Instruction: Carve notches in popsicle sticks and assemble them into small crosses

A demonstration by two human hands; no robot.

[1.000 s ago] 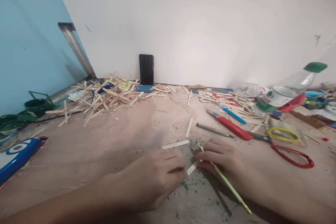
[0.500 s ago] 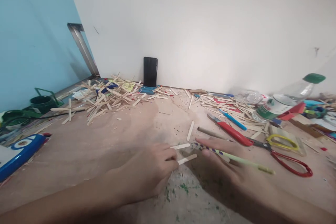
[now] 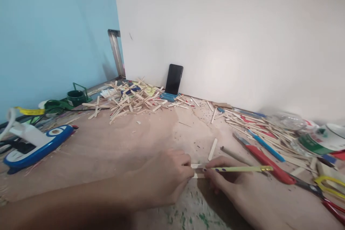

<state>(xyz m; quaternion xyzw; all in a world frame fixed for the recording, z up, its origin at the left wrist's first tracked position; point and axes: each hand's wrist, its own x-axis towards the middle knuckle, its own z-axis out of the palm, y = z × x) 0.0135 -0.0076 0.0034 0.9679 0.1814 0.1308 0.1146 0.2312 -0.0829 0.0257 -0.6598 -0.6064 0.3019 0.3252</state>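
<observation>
My left hand [image 3: 167,176] is closed on the left ends of two wooden craft sticks [image 3: 198,166] lying close together on the table. My right hand [image 3: 231,185] is closed around a pale yellow-green pencil [image 3: 242,169] with dark spots. The pencil lies nearly level, its back end pointing right and its tip hidden by the fingers. Those right fingertips are at the right ends of the craft sticks; whether they press on them I cannot tell. Just beyond the right hand lies a loose craft stick [image 3: 212,149].
Right of my right hand are a red-handled cutter [image 3: 269,161], a blue pen [image 3: 265,145] and scissors [image 3: 330,187]. A heap of craft sticks [image 3: 132,100] lies at the back left, near a phone [image 3: 174,79] leaning on the wall. A blue-and-white device [image 3: 40,151] stands at left.
The view has swung left, so the scene sits further right. The two craft sticks, spread apart before, are now nearer each other. The right hand and pencil have turned more level.
</observation>
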